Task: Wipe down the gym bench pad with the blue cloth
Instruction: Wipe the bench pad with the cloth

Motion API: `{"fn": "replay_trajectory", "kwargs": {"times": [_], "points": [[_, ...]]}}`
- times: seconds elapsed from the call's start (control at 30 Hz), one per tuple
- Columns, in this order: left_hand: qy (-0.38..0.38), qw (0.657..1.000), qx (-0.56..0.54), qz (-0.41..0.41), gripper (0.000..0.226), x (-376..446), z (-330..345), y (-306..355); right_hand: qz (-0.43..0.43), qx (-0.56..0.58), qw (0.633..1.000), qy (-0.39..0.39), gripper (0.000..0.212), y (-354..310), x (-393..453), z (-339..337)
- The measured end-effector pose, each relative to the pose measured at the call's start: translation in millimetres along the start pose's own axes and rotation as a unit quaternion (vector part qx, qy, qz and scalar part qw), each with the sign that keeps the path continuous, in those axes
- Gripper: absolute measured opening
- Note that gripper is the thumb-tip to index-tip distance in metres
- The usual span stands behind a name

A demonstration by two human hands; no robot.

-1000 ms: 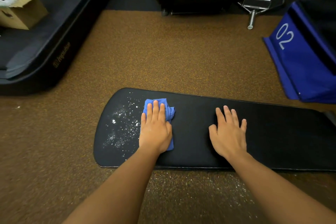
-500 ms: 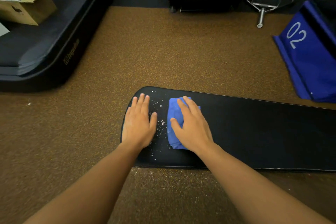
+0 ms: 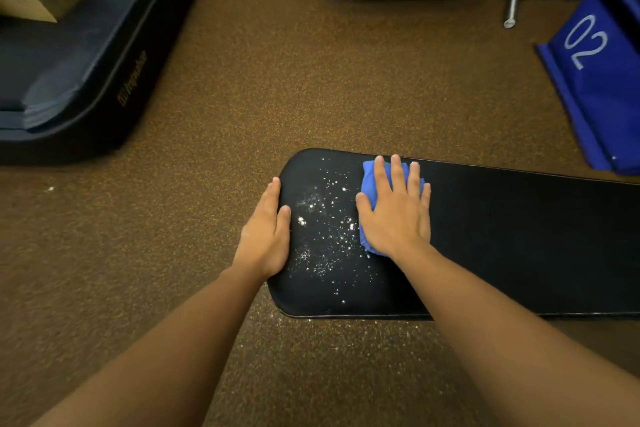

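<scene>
We see the bench pad point(image 3: 502, 246) lying flat on the brown floor point(image 3: 277, 80), long axis running off to the right. White powder specks point(image 3: 325, 218) are scattered over its rounded left end, and some specks also lie on the floor just in front of the pad's near edge. The blue cloth point(image 3: 369, 180) is bunched on the pad, just right of the specks. The right hand point(image 3: 398, 215) lies flat on the cloth with fingers spread, pressing, not pinching it. The left hand point(image 3: 266, 236) is open and flat, holding nothing, resting on the pad's left rim.

Risks as we judge them:
- The cloth is only pressed under a flat palm, so a fast stroke could leave it behind or roll it up.
- Sweeping left pushes powder toward the left hand and off the rounded end, onto the floor.
- A bunched cloth covers a narrow strip, so specks near the front edge may be missed.
- The pad is loose on the floor; hard pushing could slide it if the left hand lifts.

Farther out: a dark mat point(image 3: 69, 73) at left, a blue box point(image 3: 602, 80) at right.
</scene>
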State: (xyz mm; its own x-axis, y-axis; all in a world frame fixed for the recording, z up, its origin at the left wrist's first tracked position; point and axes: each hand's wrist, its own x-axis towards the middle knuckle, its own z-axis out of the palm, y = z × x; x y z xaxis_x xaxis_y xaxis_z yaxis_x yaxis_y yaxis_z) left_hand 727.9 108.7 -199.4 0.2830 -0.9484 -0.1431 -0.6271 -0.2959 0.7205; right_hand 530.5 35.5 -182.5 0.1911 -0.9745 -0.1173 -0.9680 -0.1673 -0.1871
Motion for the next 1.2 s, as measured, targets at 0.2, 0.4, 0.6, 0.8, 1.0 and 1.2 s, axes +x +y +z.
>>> {"fn": "replay_trajectory", "kwargs": {"times": [0.2,0.4,0.6,0.8,1.0,1.2], "points": [[0.022,0.997,-0.067,-0.018,0.049,-1.6,0.6,-0.1,0.005,-0.003,1.000,0.007,0.068,-29.4,11.6,3.3],[0.029,0.997,-0.076,-0.013,0.048,-0.5,2.0,-2.6,-0.084,-0.013,0.996,0.005,0.068,-48.3,-26.8,14.5],[0.021,0.998,-0.059,-0.010,0.050,-0.9,1.0,-0.7,-0.134,-0.007,0.991,-0.016,0.064,-28.9,-71.9,15.1],[0.003,1.000,-0.012,-0.011,0.054,-0.2,0.3,-1.4,-0.011,-0.039,0.999,-0.008,0.067,-21.2,-23.1,5.8],[0.004,1.000,-0.015,-0.008,0.054,-1.1,0.1,-0.5,0.039,-0.014,0.999,-0.006,0.067,-49.8,0.9,8.7],[0.001,1.000,-0.002,-0.006,0.054,1.2,-2.2,1.7,-0.099,-0.021,0.995,-0.024,0.075,-62.7,-52.0,14.2]]}}
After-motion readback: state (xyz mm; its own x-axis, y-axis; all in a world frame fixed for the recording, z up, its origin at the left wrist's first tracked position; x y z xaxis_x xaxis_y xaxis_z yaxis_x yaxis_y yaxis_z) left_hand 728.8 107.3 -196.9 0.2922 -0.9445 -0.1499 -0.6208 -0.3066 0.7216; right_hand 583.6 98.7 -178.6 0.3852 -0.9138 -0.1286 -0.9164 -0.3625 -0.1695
